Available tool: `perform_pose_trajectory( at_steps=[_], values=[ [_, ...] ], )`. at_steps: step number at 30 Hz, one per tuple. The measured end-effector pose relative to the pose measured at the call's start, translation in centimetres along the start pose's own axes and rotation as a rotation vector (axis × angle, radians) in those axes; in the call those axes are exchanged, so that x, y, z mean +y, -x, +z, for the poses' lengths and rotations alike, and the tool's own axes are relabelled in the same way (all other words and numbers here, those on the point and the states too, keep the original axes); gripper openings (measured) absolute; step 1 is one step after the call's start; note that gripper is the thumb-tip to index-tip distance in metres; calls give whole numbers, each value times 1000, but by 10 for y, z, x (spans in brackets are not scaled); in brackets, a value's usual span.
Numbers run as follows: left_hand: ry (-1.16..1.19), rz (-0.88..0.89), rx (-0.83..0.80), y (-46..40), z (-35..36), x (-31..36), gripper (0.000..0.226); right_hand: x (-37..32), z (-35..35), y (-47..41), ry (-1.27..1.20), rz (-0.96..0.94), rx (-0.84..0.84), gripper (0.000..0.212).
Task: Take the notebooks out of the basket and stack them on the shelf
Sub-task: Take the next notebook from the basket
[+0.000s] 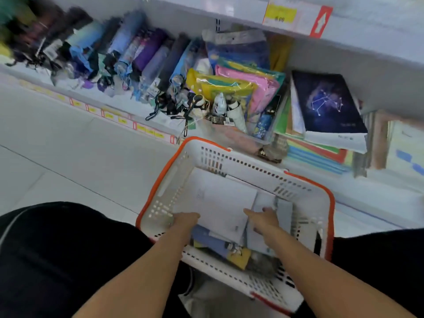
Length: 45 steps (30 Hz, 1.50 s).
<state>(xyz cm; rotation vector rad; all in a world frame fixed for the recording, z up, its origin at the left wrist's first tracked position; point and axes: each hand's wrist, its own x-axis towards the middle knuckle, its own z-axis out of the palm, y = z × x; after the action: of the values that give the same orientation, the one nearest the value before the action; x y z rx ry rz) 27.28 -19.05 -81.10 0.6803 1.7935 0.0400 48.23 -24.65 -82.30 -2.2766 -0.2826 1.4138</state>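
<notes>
A white basket with an orange rim (231,159) stands on the floor between my knees. Several notebooks lie inside it; the top one is pale grey-white (218,203), with blue and yellow covers (220,247) below. My left hand (184,220) grips the top notebook's near-left edge. My right hand (263,220) rests on its right edge, fingers over another pale notebook (284,214). On the low shelf (378,191) at right lies a stack topped by a dark blue constellation notebook (325,104).
Folded umbrellas (128,56) fill the shelf's left part. A clear bin of colourful plastic pouches (241,88) stands just behind the basket. An upper shelf with a yellow price tag (282,13) overhangs. Pale tiled floor (57,145) spreads left. My dark-trousered knees flank the basket.
</notes>
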Motion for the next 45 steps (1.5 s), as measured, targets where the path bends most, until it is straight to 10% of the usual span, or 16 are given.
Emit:
perform_pose_trajectory(
  at_steps=[8,22,27,30,32,35,39,45],
  values=[
    [548,-213,-249,-9,-1,-5,27,-10,5,7,-420,108,-277,25],
    [839,-89,-258,32,11,18,31,-22,-16,22,-223,109,-693,32],
    [709,-17,-71,30,16,14,34,-3,-33,-7,397,-153,108,91],
    [479,192,73,36,21,9,27,12,-36,-7,756,-157,138,130],
    [258,415,121,45,20,11,32,25,-33,-18,475,1,150,139],
    [96,592,178,54,17,18,36,36,-34,-26,137,143,196,121],
    [34,544,254,50,11,26,25,34,-42,-21,137,89,307,64],
    [-189,608,378,50,-5,44,29,10,-53,-7,178,-70,366,40]
  ],
)
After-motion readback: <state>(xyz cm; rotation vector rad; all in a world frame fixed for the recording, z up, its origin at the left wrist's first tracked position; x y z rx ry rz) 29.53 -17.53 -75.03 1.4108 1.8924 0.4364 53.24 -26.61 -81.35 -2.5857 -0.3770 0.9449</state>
